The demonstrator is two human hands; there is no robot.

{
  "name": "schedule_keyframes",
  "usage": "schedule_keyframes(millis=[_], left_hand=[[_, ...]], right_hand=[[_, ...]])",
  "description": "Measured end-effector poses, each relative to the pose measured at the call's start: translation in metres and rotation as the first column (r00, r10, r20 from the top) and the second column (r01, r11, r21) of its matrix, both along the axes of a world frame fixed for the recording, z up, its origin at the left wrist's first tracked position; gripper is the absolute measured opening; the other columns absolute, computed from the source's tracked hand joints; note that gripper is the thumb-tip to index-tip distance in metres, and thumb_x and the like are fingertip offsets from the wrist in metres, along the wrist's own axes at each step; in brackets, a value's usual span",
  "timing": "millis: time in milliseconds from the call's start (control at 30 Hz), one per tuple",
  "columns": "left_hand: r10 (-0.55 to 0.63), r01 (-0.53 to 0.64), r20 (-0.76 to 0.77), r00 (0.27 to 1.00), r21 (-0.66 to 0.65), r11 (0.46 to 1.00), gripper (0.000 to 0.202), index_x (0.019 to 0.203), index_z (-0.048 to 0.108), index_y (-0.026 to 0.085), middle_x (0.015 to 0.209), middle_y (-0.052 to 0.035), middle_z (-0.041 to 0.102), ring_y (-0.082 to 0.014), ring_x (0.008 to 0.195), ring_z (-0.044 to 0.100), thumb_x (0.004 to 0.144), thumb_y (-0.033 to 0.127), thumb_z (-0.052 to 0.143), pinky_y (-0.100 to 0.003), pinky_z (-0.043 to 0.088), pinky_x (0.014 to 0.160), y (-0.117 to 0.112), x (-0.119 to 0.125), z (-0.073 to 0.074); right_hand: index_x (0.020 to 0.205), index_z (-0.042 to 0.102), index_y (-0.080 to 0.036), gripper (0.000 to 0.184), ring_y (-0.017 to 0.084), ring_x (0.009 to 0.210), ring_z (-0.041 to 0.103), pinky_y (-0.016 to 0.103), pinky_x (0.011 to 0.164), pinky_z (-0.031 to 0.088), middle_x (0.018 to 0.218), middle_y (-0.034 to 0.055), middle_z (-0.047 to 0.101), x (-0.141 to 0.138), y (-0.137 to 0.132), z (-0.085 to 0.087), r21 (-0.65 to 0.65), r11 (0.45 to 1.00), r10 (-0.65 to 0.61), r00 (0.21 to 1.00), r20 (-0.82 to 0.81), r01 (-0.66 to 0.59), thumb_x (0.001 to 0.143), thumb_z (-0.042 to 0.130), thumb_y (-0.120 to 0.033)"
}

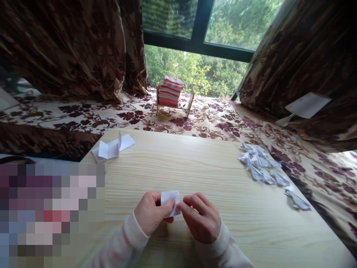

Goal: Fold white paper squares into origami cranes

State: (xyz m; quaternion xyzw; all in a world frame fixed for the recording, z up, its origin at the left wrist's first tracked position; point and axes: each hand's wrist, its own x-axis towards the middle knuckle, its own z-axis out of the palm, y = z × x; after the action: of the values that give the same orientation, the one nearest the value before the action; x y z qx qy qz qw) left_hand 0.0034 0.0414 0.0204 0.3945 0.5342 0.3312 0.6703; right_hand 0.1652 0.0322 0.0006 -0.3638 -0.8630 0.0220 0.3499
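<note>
My left hand (153, 212) is closed on a small folded piece of white paper (170, 196), its thumb lying flat across the front. At the paper's right edge, the fingertips of my right hand (201, 215) are pinched together. The paper is held just above the light wooden table (156, 163), and its underside is hidden by my left fingers. Several folded white paper pieces (259, 162) with pointed ends lie in a group at the table's right edge. One more folded piece (298, 199) sits nearer to me.
Creased white paper sheets (110, 149) lie at the table's far left corner. Beyond, a small wooden rack (189, 106) with stacked pink-and-white cloths (169, 93) stands on the floral-covered ledge (134, 113). A white panel (308, 105) rises at the right. The lower left is pixelated.
</note>
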Motion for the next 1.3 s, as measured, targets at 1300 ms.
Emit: schedule_keyframes(millis=[1300], left_hand=[[0.06,-0.057,-0.04,0.997,0.082,0.995,0.024,0.064,0.063,0.011,0.048,0.0018,0.051,-0.0107,0.046,0.045,0.061,0.034,0.062,-0.02,0.039,0.038,0.005,-0.001,-0.001]], right_hand=[[0.071,0.056,-0.017,0.019,0.012,0.058,0.05,0.023,0.051,0.039,0.063,0.0006,0.053,-0.018,0.014,-0.004,-0.552,0.833,-0.347,0.822,-0.452,0.048,0.082,0.044,-0.026]])
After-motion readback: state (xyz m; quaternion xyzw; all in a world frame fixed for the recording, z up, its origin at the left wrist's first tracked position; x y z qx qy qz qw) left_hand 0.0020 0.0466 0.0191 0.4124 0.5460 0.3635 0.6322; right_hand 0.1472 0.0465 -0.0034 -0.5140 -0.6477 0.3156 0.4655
